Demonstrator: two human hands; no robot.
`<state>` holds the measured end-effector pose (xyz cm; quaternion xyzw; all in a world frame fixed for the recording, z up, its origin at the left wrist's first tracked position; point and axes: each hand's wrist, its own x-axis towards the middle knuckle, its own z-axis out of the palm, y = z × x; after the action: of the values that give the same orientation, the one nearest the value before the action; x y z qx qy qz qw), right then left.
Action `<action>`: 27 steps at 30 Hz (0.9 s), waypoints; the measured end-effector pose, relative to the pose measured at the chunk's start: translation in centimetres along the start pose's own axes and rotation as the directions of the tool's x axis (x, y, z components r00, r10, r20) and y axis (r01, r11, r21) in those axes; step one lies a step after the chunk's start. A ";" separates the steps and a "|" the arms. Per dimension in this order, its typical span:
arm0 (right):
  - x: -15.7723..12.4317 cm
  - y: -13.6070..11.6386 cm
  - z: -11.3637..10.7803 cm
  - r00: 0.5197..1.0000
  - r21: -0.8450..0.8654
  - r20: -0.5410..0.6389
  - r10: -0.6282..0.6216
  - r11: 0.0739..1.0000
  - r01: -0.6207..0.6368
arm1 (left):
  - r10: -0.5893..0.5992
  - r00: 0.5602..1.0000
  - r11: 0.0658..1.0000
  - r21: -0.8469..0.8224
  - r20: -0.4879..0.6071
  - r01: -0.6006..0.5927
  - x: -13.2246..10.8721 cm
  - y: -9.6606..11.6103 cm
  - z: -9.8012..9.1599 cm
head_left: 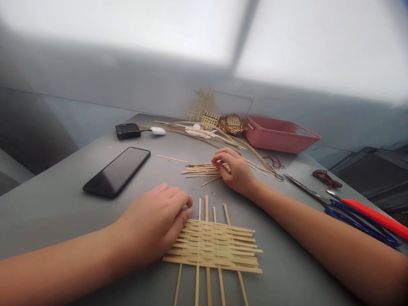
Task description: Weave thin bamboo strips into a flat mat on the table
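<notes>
A small mat of woven bamboo strips (219, 246) lies flat on the grey table, with loose strip ends sticking out at its top and bottom. My left hand (159, 221) rests at the mat's upper left corner. Its thumb and forefinger are closed on the leftmost upright strip, most of whose top end they hide. Farther off, my right hand (234, 172) is over a pile of thin bamboo strips (199, 170), its fingers curled together among them. Whether a strip is pinched there is hidden.
A black phone (117, 172) lies at left, with a black power bank (127, 131) and white earbud case (158, 131) behind. Long bent strips (191, 131), small woven baskets (232, 123) and a pink bin (280, 136) stand at back. Blue-handled scissors (344, 212) and a red-handled cutter (372, 214) lie right.
</notes>
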<state>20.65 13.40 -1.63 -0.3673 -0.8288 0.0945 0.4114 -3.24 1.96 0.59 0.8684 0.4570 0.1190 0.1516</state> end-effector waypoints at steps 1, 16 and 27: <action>0.0 -0.1 0.0 0.999 0.031 -0.016 0.028 0.999 -0.028 | 0.000 1.000 1.000 0.000 0.002 0.000 0.0 0.0 0.0; 0.3 -1.9 -2.7 0.868 0.505 0.237 0.436 0.708 -0.494 | -0.011 1.000 1.000 -0.009 -0.024 0.010 -0.2 -0.1 0.0; 0.0 0.5 -3.7 0.976 0.019 0.074 0.203 0.979 -0.205 | 0.004 0.999 1.000 -0.014 -0.040 -0.004 0.0 -0.1 0.3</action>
<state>23.75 13.23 0.53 -0.4412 -0.7996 0.1603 0.3745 -3.23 1.97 0.30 0.8656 0.4573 0.1396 0.1484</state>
